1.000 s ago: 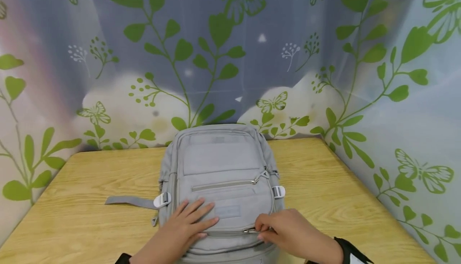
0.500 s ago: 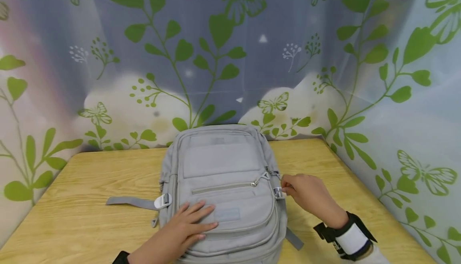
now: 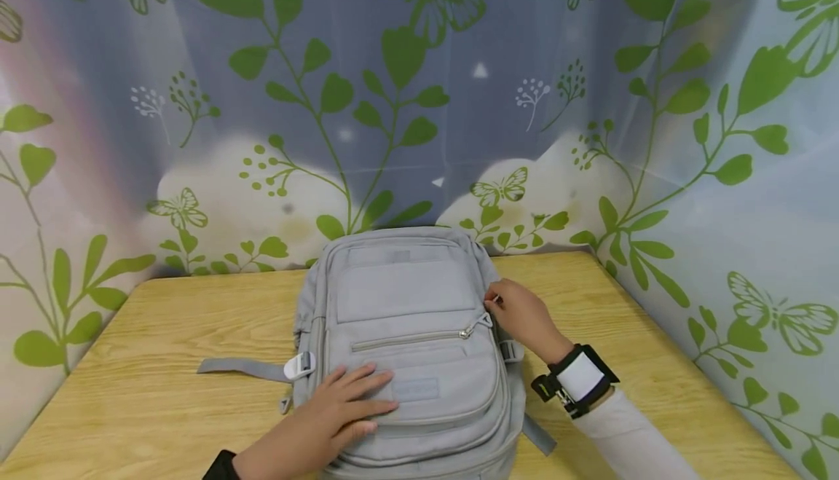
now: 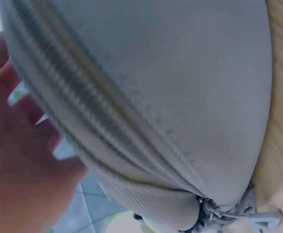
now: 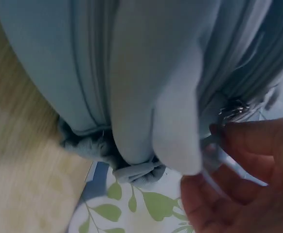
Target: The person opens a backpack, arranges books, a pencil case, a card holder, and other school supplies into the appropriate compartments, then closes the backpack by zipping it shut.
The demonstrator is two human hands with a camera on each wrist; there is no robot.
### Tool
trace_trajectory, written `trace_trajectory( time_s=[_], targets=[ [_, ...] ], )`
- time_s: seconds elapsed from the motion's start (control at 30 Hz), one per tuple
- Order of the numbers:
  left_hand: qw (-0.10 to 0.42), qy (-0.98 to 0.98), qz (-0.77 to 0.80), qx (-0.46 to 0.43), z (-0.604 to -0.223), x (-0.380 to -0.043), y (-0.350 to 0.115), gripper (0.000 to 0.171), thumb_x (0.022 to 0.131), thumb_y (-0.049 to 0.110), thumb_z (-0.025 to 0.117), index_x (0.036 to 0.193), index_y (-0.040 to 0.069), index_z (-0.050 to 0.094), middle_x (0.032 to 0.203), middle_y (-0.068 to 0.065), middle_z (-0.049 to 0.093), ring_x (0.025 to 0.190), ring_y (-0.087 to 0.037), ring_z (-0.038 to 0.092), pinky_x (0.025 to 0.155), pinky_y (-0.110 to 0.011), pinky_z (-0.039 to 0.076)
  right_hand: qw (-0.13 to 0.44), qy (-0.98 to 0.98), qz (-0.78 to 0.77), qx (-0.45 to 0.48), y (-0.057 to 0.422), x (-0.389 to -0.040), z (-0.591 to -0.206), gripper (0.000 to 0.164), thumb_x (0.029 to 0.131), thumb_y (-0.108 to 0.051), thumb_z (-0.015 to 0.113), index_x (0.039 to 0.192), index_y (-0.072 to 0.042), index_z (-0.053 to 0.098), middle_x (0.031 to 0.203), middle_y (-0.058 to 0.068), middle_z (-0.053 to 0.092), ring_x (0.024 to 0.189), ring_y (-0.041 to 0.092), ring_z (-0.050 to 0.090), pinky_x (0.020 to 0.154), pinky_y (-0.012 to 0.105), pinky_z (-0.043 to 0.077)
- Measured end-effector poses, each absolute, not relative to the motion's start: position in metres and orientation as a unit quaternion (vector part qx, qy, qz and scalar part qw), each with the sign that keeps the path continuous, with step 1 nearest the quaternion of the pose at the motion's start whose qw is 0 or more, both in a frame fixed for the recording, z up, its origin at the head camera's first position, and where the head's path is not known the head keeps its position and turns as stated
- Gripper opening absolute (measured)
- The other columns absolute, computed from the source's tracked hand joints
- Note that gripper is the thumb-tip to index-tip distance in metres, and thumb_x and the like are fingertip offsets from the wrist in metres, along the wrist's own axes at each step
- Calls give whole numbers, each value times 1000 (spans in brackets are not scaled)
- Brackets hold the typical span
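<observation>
A light grey backpack (image 3: 403, 290) lies front side up on the wooden table. My left hand (image 3: 341, 411) rests on its lower front with the fingers spread. In the left wrist view, the left hand (image 4: 27, 150) shows beyond a rounded edge with a long zipper (image 4: 78, 87). At the backpack's upper right side, my right hand (image 3: 523, 314) pinches a zipper pull, mostly covered by the fingers. The right wrist view shows the right hand (image 5: 248, 170) with thumb and fingers at the pull, close to a metal zipper slider (image 5: 234, 110).
A grey strap (image 3: 239, 368) with a white buckle (image 3: 299, 366) extends left across the table (image 3: 164, 334). Another strap end (image 3: 540, 434) lies at the lower right. A front pocket zipper (image 3: 409, 340) crosses the backpack. A leaf-patterned curtain (image 3: 367, 101) stands behind.
My right hand has left the zipper pull at the lower front and moved up the backpack's right side, past the side buckle, to the upper zipper. The left hand has stayed in place.
</observation>
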State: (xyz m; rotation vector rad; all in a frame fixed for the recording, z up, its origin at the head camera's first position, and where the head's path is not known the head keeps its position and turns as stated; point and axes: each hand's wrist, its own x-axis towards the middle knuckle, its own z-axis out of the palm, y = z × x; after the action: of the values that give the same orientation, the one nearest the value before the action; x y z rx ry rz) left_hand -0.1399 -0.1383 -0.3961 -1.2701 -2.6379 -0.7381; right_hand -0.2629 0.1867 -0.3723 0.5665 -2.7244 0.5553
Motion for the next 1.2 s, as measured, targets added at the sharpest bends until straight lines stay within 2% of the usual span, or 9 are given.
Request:
trace_trajectory(
  time_s=[0.1,0.17,0.23,0.33,0.43,0.53,0.77,1.0,1.2],
  targets=[
    [106,-875,-274,-385,-392,-148,-143,39,91,30,49,130,25,47,136,-3,42,124,-25,39,95,-55,31,89,-938,268,200,188,-260,-377,28,93,-18,49,111,2,56,110,19,55,98,31,55,80,42,47],
    [136,-891,-271,-337,-390,-155,-148,46,88,31,55,132,22,44,135,-8,42,123,-29,39,93,-58,32,56,-930,296,212,188,-259,-381,41,96,-22,41,124,8,44,124,28,44,113,41,44,91,51,39],
    [149,-914,-255,-279,-389,-162,-153,54,86,33,58,135,19,41,135,-16,39,122,-39,37,91,-62,31,15,-918,328,221,189,-259,-386,50,98,-27,35,133,8,31,134,31,30,124,45,30,98,57,29],
    [84,-944,-244,-206,-391,-169,-160,65,85,41,56,140,17,31,139,-26,29,121,-53,27,92,-68,24,-42,-907,356,219,189,-258,-393,59,98,-36,32,141,1,18,143,27,16,131,43,16,102,58,22],
    [0,-944,-280,-176,-396,-172,-162,71,86,46,53,143,17,22,140,-33,19,122,-59,17,93,-70,18,-90,-894,386,208,189,-256,-399,62,97,-39,31,142,-2,13,145,23,11,134,40,11,103,57,20],
    [-37,-930,-322,-172,-400,-171,-161,73,85,47,52,144,19,19,140,-34,14,124,-59,11,93,-71,15,-97,-895,386,202,187,-254,-401,62,97,-38,32,142,1,15,145,24,11,133,41,13,104,56,22],
    [-50,-927,-328,-173,-402,-164,-155,74,85,48,53,144,19,18,140,-35,13,124,-58,10,91,-72,17,-85,-905,374,185,186,-246,-401,63,96,-40,35,140,3,22,145,24,15,132,41,18,102,55,25],
    [-68,-929,-326,-162,-398,-157,-153,76,83,52,52,144,22,18,141,-33,13,125,-57,11,87,-71,26,-82,-908,367,182,188,-239,-398,61,96,-39,36,138,4,25,145,23,17,131,41,20,102,55,26],
    [-86,-912,-353,-190,-392,-157,-158,73,86,46,53,144,19,19,141,-34,12,124,-59,10,88,-73,21,-84,-910,360,186,195,-238,-396,62,96,-41,36,139,2,24,144,23,19,131,41,21,102,55,26]
  ],
)
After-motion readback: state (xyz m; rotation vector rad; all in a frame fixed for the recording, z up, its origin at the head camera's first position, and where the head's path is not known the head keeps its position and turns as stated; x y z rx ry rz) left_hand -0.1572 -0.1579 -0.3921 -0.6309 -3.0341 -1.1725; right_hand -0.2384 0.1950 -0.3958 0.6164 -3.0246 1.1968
